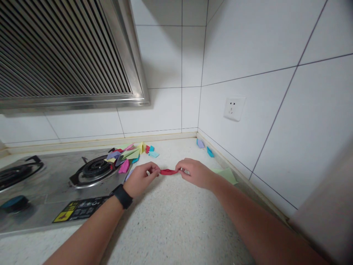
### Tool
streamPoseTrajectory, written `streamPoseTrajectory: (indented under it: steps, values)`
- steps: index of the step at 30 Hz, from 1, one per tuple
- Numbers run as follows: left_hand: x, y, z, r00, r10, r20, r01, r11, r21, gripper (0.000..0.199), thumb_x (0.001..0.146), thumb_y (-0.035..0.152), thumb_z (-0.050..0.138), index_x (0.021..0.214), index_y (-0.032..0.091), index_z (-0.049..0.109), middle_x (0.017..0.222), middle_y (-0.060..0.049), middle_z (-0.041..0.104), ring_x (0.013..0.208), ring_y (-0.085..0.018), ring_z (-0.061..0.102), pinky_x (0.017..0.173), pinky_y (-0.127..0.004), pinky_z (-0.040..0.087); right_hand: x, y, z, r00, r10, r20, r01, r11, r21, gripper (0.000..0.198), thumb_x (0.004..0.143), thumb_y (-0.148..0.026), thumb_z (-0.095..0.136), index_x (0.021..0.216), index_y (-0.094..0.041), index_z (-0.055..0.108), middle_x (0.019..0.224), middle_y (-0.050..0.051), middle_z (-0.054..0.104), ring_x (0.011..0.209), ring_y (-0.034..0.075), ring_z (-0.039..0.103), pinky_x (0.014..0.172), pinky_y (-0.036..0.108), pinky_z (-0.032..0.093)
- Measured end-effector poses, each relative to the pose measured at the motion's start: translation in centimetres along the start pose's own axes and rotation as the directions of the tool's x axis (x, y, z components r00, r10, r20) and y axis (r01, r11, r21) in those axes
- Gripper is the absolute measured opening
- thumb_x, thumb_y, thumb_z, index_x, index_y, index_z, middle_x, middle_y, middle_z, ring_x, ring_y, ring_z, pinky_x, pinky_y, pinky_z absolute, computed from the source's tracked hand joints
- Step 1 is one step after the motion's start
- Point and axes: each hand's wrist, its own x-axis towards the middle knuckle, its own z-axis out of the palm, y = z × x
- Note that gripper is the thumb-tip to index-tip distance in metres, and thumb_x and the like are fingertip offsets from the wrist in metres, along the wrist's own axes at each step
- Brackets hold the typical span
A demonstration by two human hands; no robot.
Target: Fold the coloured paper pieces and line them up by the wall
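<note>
The left hand pinches, between thumb and finger, one end of a narrow folded piece of red paper, and the right hand pinches the other end. This piece is above the pale speckled stone countertop; I cannot tell whether it touches the surface. Its two ends are hidden by the fingertips, and its folds are hard to make out.

Behind the right forearm, a light green paper sheet is partly covered. Near the left hand, a heap of many-coloured folded papers overlaps the edge of the steel gas stove, so single pieces are difficult to separate. The stove is cut off at left.
</note>
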Motion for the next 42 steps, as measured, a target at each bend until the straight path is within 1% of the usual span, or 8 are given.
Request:
streamPoseTrajectory:
  steps: [4, 8, 11, 14, 19, 25, 35, 42]
  values:
    - [0.0, -0.2, 0.1, 0.999, 0.022, -0.031, -0.022, 1.0, 0.002, 0.026, 0.091, 0.038, 0.049, 0.088, 0.017, 0.064, 0.074, -0.002, 0.067, 0.065, -0.013, 0.057, 0.055, -0.022, 0.039, 0.2, 0.3, 0.3, 0.999, -0.047, 0.0, 0.047, 0.999, -0.005, 0.017, 0.085, -0.009, 0.053, 0.091, -0.02, 0.064, 0.087, 0.003, 0.067, 0.086, 0.017, 0.057, 0.079, 0.03, 0.043]
    - [0.0, -0.6, 0.2, 0.997, 0.007, -0.08, -0.005, 1.0, 0.021, 0.03, 0.093, 0.039, 0.046, 0.109, 0.018, 0.061, 0.077, -0.002, 0.067, 0.067, -0.014, 0.058, 0.055, -0.023, 0.039, 0.3, 0.7, 0.2, 0.996, -0.086, 0.019, 0.087, 0.994, -0.06, 0.02, 0.085, -0.008, 0.051, 0.092, -0.02, 0.066, 0.087, 0.003, 0.068, 0.086, 0.017, 0.057, 0.082, 0.031, 0.042]
    - [0.0, -0.9, 0.2, 0.995, -0.002, -0.1, 0.007, 0.999, 0.046, 0.036, 0.093, 0.038, 0.045, 0.122, 0.019, 0.055, 0.082, -0.003, 0.067, 0.069, -0.014, 0.059, 0.059, -0.024, 0.042, 0.3, 1.3, -0.5, 1.0, -0.007, -0.027, 0.003, 0.986, -0.169, 0.025, 0.084, -0.007, 0.05, 0.097, -0.019, 0.067, 0.093, 0.004, 0.069, 0.09, 0.019, 0.056, 0.086, 0.033, 0.041]
    - [-0.1, -1.0, 0.3, 0.998, 0.011, -0.068, -0.002, 0.992, 0.129, 0.034, 0.093, 0.038, 0.046, 0.12, 0.021, 0.058, 0.081, -0.002, 0.066, 0.067, -0.014, 0.059, 0.06, -0.024, 0.042, -0.2, 2.3, -1.8, 0.982, 0.157, -0.102, -0.182, 0.929, -0.323, 0.031, 0.082, -0.01, 0.051, 0.109, -0.018, 0.065, 0.105, 0.008, 0.067, 0.098, 0.022, 0.054, 0.09, 0.037, 0.038]
    - [-0.3, -0.8, 0.4, 0.999, 0.025, 0.048, -0.036, 0.969, 0.246, 0.027, 0.091, 0.035, 0.046, 0.108, 0.024, 0.065, 0.08, -0.001, 0.068, 0.063, -0.014, 0.058, 0.058, -0.024, 0.039, -1.5, 5.0, -3.7, 0.874, 0.48, -0.081, -0.441, 0.71, -0.548, 0.036, 0.084, -0.024, 0.05, 0.118, -0.019, 0.06, 0.117, 0.014, 0.063, 0.105, 0.031, 0.051, 0.086, 0.042, 0.038]
    - [-0.4, -0.5, 0.5, 0.991, 0.071, 0.113, -0.099, 0.957, 0.271, 0.025, 0.089, 0.033, 0.048, 0.096, 0.025, 0.07, 0.082, -0.003, 0.071, 0.066, -0.016, 0.06, 0.061, -0.026, 0.04, -2.5, 8.2, -4.4, 0.659, 0.752, -0.008, -0.605, 0.524, -0.599, 0.037, 0.09, -0.027, 0.036, 0.11, -0.017, 0.065, 0.115, 0.016, 0.064, 0.108, 0.035, 0.052, 0.083, 0.045, 0.04]
    - [-0.6, -0.6, 0.7, 0.98, 0.098, 0.172, -0.144, 0.949, 0.28, 0.025, 0.089, 0.034, 0.049, 0.09, 0.027, 0.073, 0.072, -0.002, 0.07, 0.062, -0.017, 0.061, 0.056, -0.025, 0.035, -2.3, 9.4, -4.6, 0.569, 0.82, 0.061, -0.627, 0.48, -0.614, 0.041, 0.088, -0.032, 0.037, 0.11, -0.016, 0.068, 0.116, 0.019, 0.065, 0.109, 0.036, 0.056, 0.082, 0.044, 0.044]
    - [-0.5, -0.4, 0.6, 0.97, 0.063, 0.236, -0.146, 0.923, 0.356, 0.026, 0.089, 0.032, 0.046, 0.094, 0.027, 0.071, 0.082, -0.002, 0.072, 0.07, -0.017, 0.063, 0.061, -0.025, 0.037, -2.1, 9.9, -4.5, 0.522, 0.85, 0.063, -0.643, 0.442, -0.625, 0.046, 0.087, -0.035, 0.038, 0.117, -0.014, 0.065, 0.119, 0.022, 0.062, 0.111, 0.037, 0.056, 0.083, 0.045, 0.044]
